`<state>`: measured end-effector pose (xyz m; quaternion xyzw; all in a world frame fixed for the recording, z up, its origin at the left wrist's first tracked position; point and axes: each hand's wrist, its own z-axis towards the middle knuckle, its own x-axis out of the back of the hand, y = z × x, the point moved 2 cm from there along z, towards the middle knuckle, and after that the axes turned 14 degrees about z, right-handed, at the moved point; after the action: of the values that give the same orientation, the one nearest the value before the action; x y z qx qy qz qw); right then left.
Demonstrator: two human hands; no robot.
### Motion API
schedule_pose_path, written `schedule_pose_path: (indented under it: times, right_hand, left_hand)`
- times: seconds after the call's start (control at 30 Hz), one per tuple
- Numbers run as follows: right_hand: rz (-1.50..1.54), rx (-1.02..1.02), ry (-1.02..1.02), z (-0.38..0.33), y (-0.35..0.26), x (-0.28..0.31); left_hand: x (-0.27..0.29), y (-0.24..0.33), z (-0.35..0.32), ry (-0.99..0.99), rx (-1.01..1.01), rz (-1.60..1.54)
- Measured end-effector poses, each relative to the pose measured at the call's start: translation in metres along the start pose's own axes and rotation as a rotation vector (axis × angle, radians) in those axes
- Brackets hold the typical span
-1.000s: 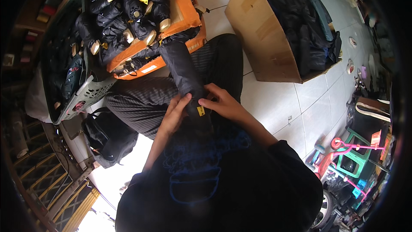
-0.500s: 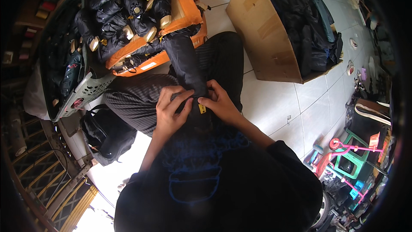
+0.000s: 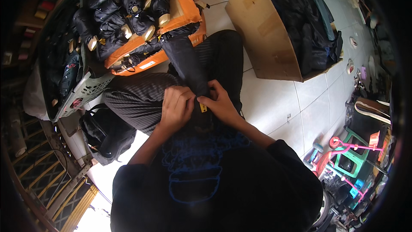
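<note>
On my lap lies a long black folded umbrella (image 3: 183, 60), its far end pointing toward an orange crate (image 3: 185, 13). My left hand (image 3: 177, 106) is closed around its near end. My right hand (image 3: 219, 103) grips the same end from the right side, beside a small yellow tag (image 3: 203, 108). Both hands touch each other over the umbrella. I sit in dark striped trousers (image 3: 141, 99).
The orange crate holds several rolled black umbrellas with tan tips. A grey slotted basket (image 3: 86, 92) with more stands at left. A big cardboard box (image 3: 266, 34) of black items is at right. A black bag (image 3: 105, 131) lies lower left. Pink and green furniture (image 3: 347, 154) stands at the right.
My left hand has slid up and closed over the umbrella's near end, meeting my right hand. The view has tilted slightly; the umbrella stays on my lap.
</note>
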<state>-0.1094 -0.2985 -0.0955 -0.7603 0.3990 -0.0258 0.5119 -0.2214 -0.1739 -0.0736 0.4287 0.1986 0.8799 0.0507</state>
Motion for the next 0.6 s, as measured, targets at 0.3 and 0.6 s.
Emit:
schedule_pose_path:
  times: [0.3, 0.6]
  right_hand:
    - [0.304, -0.143, -0.026, 0.005, -0.01, 0.008]
    - [-0.208, 0.129, -0.046, 0.012, -0.004, 0.011]
  left_hand:
    - [0.0, 0.001, -0.015, 0.035, 0.076, -0.118]
    - [-0.002, -0.002, -0.025, -0.015, 0.218, -0.246]
